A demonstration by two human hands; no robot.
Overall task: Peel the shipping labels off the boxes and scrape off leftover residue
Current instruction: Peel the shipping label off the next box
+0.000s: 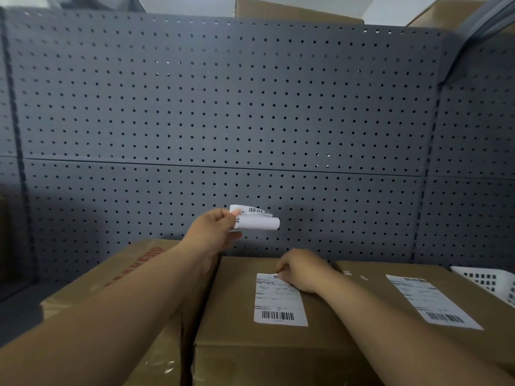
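One label [256, 222] is already off and curled into a loose roll, pinched between the thumb and fingers of the left hand [214, 229], which holds it up in the air in front of the grey pegboard [223, 107], above the far edge of the boxes. Two labels are left. The middle box [231, 316] has its label [278, 302] lying mostly flat on top, and the right box [379, 270] has an untouched label [432, 299]. The left box [125, 263] shows no label on the face in view. Whether any residue remains cannot be told from here, so scraping looks still to come.

The right hand [301, 270] rests on the middle box with its fingers curled down at the label's far right corner, apparently picking that corner up. Both forearms reach forward, with the hands apart. A white basket [487, 280] sits at the far right.
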